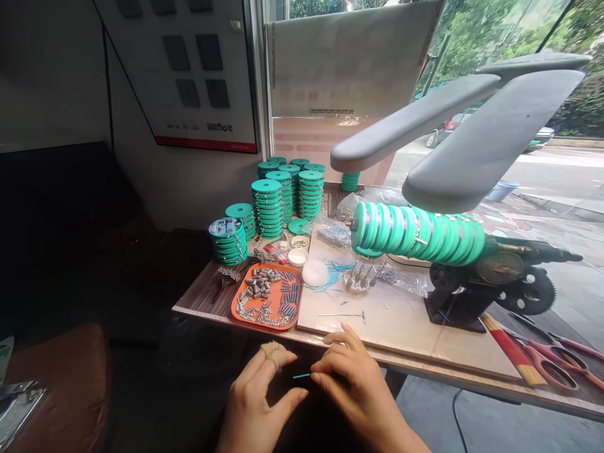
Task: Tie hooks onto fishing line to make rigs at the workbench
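Just in front of the table edge, my right hand pinches a thin blue stick between thumb and forefinger, its other fingers raised. My left hand is beside it on the left, thumb and fingers apart with nothing between them; a beige wrap covers part of its fingers. Above my left hand lies an orange tray with grey metal cylinders, dark bluish small pieces and tiny silver bits. A thin wire with a small metal piece rests on the pale board.
Stacks of green spools stand at the back left. A black geared machine holds a row of green spools on the right, beneath grey blades. Scissors lie at the right edge. A round white container sits beside the tray.
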The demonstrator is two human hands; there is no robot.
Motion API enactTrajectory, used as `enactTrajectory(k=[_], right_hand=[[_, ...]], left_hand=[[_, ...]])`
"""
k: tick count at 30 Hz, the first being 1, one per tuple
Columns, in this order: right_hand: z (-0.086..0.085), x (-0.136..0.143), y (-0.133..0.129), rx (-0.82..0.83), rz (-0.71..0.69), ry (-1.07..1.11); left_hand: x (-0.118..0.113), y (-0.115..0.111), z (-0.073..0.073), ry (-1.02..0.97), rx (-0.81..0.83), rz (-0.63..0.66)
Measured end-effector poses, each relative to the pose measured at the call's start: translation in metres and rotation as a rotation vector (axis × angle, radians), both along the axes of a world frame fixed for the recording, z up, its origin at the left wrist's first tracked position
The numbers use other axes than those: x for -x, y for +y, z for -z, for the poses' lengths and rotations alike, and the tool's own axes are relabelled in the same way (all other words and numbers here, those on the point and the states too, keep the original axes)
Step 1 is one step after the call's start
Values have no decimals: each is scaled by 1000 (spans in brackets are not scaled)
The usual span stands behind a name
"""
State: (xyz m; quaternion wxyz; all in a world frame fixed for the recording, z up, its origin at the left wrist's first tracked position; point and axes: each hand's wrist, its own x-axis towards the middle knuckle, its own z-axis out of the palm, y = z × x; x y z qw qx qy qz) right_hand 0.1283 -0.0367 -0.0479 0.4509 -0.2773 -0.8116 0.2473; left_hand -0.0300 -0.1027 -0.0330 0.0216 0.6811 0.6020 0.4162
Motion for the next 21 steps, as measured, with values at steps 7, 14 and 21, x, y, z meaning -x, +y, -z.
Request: enactTrajectory(k=[7,14,21], right_hand=[[-3,5,0,-35,-24,-15],[-9,12,4,-133,-54,-45],[-5,8,10,-56,-23,-54]], left_hand=[[3,-6,-8,-123,63,36],[17,4,-19,-73,56,74],[56,66,-36,285,308,-55]])
